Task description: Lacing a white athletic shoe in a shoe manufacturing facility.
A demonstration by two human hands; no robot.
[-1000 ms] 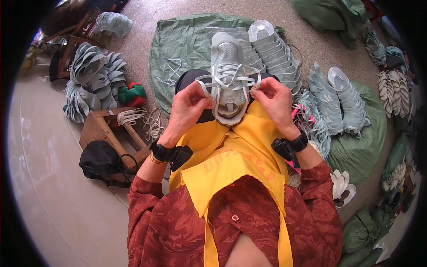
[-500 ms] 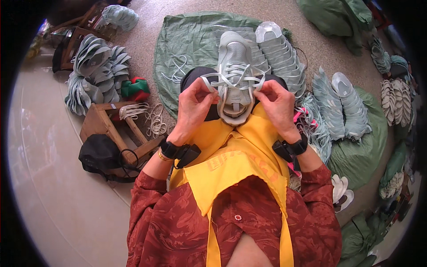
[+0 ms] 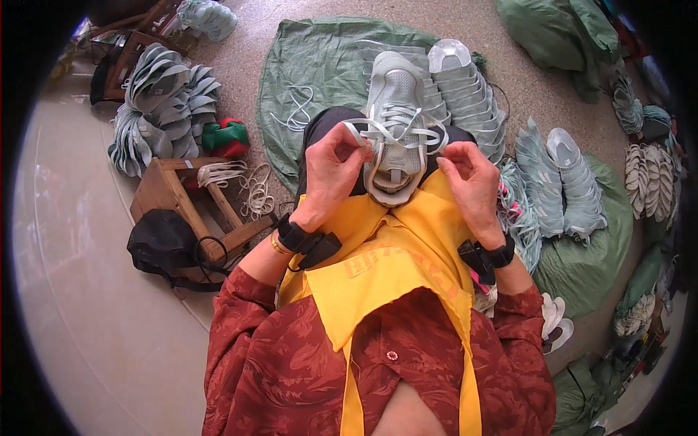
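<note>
On my lap rests a pale grey-green sneaker (image 3: 395,94), its heel toward me. A pale shoelace (image 3: 392,132) is threaded through it and lies in a bow-like tangle of loops over the tongue. My left hand (image 3: 337,168) pinches a loop of the lace at the shoe's left side. To the right of the shoe is my right hand (image 3: 472,183), thumb and forefinger apart just beside the right-hand loop, with nothing visible between them. Black straps with small boxes are on both wrists, and a yellow apron (image 3: 385,269) covers my lap.
A green sheet (image 3: 291,65) lies ahead with a loose lace (image 3: 297,109) and a row of stacked shoe uppers (image 3: 465,94). More uppers (image 3: 574,182) sit at right on a green sack (image 3: 592,269). At left stand a wooden stool (image 3: 185,196), a black cap (image 3: 163,243) and piled uppers (image 3: 156,102).
My right hand has let go of the lace and moved outward to the right. My left hand still holds its loop. The whole view has shifted slightly.
</note>
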